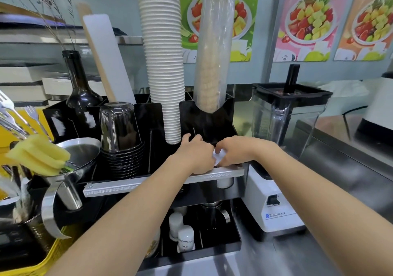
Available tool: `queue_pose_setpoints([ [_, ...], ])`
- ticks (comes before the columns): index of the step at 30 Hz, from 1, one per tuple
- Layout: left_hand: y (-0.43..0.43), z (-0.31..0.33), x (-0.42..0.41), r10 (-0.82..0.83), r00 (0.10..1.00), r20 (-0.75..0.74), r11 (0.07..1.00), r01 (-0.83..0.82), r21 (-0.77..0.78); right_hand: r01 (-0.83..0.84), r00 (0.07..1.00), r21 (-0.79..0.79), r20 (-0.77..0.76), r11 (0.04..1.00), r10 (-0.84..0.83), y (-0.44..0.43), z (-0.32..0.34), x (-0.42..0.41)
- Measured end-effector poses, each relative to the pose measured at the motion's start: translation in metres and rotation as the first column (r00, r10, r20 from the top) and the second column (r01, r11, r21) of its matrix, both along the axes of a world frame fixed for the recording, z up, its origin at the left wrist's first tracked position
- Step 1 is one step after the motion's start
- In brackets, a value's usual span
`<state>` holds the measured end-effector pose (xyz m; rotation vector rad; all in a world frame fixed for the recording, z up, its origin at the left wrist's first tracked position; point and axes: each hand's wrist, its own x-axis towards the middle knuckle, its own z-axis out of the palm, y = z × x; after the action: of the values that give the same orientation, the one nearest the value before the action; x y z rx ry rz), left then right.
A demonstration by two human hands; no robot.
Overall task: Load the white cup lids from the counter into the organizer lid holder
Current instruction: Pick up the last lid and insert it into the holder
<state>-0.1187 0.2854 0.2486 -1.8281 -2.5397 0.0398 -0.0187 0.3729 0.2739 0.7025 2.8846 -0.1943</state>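
Both my hands are at the front right compartment of the black organizer (204,122). My left hand (196,152) and my right hand (231,151) are closed around white cup lids (219,155), of which only a small white patch shows between my fingers. The lids sit low in the compartment, just behind the silver shelf edge (148,182). How many lids there are is hidden by my hands.
A tall stack of white paper cups (165,63) and a sleeve of clear cups (214,48) rise from the organizer just behind my hands. Black cups (122,148) and a dark bottle (79,88) stand left. A blender (285,127) stands right. A metal funnel (78,154) sits at left.
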Motion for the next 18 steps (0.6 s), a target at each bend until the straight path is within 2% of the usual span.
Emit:
queue_pose_setpoints([
  [10,-0.001,-0.011,-0.007,-0.066,0.997,-0.046,0.987,0.072,0.144,0.02,0.996,-0.106,0.083,0.994,-0.011,0.011,0.001,-0.013],
  [14,-0.002,-0.014,-0.007,-0.085,0.995,-0.049,0.969,0.094,0.227,0.03,0.994,-0.09,0.11,0.995,-0.02,0.014,0.002,-0.017],
  [18,-0.001,-0.017,-0.01,-0.089,0.995,-0.051,0.974,0.097,0.202,0.02,0.994,-0.047,0.107,0.999,-0.014,0.013,0.001,-0.016],
])
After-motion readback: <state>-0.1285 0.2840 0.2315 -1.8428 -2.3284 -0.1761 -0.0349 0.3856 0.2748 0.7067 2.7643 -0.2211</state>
